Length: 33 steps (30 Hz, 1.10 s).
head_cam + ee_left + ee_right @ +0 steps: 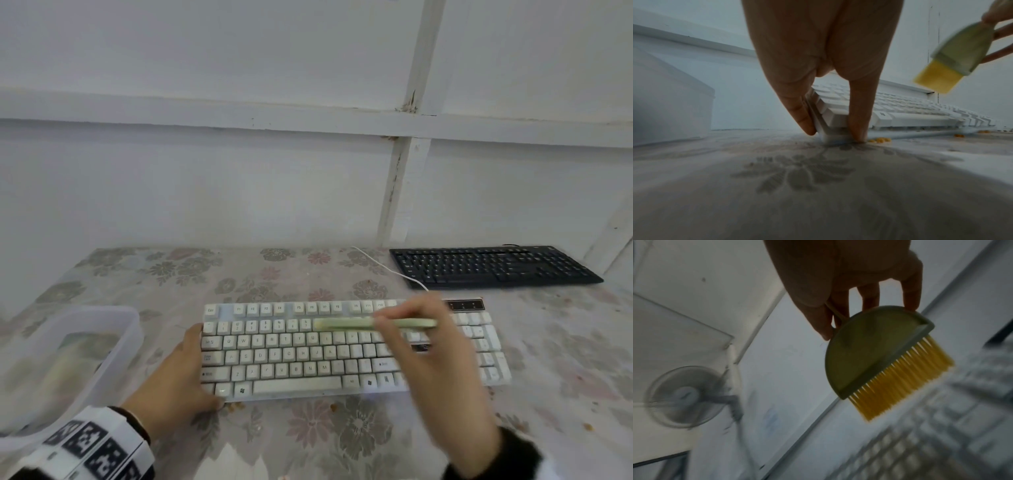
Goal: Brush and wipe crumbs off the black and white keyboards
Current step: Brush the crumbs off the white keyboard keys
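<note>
Left hand (178, 373) grips white keyboard (308, 353) at its 9 o'clock end, likely steadying it, while right hand (424, 346) pinches brush (875, 353) above keys.

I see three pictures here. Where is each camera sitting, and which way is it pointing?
Head: worn on the head, facing forward and down at the white keyboard, black keyboard and both hands.
Left wrist: low over the tablecloth, looking along the left hand, whose fingers grip the white keyboard's corner.
Right wrist: looks along the right hand holding the brush, keys blurred below.
Shared: all three views show the brush and the white keyboard.
</note>
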{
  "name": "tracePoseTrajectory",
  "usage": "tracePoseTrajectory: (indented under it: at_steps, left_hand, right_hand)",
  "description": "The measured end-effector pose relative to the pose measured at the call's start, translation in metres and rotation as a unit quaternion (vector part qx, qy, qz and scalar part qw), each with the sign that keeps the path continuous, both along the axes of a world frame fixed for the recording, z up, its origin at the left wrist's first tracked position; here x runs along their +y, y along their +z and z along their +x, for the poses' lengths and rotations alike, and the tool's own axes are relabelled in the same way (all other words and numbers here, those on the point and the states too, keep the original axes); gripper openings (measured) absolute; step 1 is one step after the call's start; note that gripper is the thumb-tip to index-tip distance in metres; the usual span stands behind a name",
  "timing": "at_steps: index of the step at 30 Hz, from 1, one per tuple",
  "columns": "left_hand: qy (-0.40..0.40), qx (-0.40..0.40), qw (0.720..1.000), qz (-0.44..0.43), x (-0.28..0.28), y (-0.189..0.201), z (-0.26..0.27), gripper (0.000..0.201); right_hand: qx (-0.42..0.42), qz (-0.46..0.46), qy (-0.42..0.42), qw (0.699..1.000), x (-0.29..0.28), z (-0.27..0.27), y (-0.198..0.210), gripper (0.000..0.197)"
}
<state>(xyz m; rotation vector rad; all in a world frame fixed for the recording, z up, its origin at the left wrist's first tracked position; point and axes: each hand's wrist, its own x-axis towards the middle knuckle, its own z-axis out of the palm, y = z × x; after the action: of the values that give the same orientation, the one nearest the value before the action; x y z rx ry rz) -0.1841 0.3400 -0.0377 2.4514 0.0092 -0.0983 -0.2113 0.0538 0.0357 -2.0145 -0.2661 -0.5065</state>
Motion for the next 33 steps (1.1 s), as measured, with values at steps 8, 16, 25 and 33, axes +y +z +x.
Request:
tracePoseTrajectory:
  at_steps: [8, 16, 25, 33]
  left_hand:
    - [-0.014, -0.017, 1.000, -0.012, 0.006, -0.009, 0.005, 0.079]
    - [-0.006, -0.039, 0.999, -0.006, 0.006, -0.010, 0.004, 0.079]
    - [-0.005, -0.050, 0.999, -0.012, 0.003, -0.007, 0.003, 0.061]
    - [-0.006, -0.039, 0.999, -0.013, 0.003, -0.006, 0.002, 0.083]
  right_hand:
    - [0.013, -0.077, 0.116, 0.990, 0.106, -0.015, -0.025, 0.030]
    - [0.004, -0.103, 0.051, 0.993, 0.116, -0.016, -0.050, 0.017]
    - [-0.050, -0.113, 0.041, 0.991, 0.133, -0.020, -0.049, 0.012]
    - [-0.037, -0.150, -0.022, 0.988, 0.113, -0.013, -0.042, 0.008]
